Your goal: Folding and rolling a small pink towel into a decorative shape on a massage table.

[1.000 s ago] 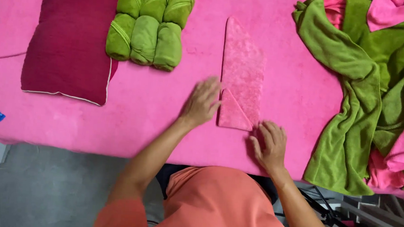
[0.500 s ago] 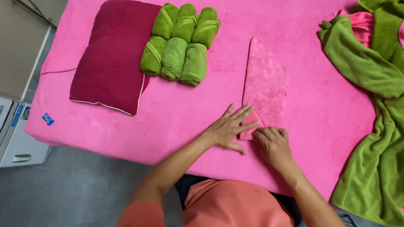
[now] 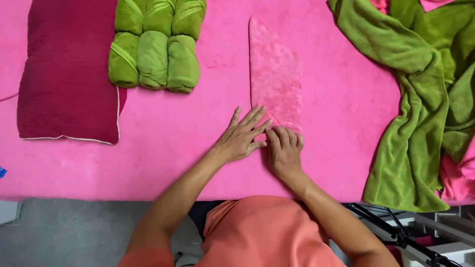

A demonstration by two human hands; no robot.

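Seen from above, the left hand (image 3: 241, 140) lies flat with fingers spread, its fingertips on the near end of a folded, pointed pink terry towel (image 3: 274, 78). Touching it, the right hand (image 3: 284, 150) presses down on the same end with fingers curled; neither hand's grip closes around the cloth. From the hands the towel stretches away across the pink-covered bench (image 3: 192, 147). Far left of them sit six rolled green towels (image 3: 155, 38) beside a dark red cushion (image 3: 68, 62). Right lies a loose green towel heap (image 3: 415, 106).
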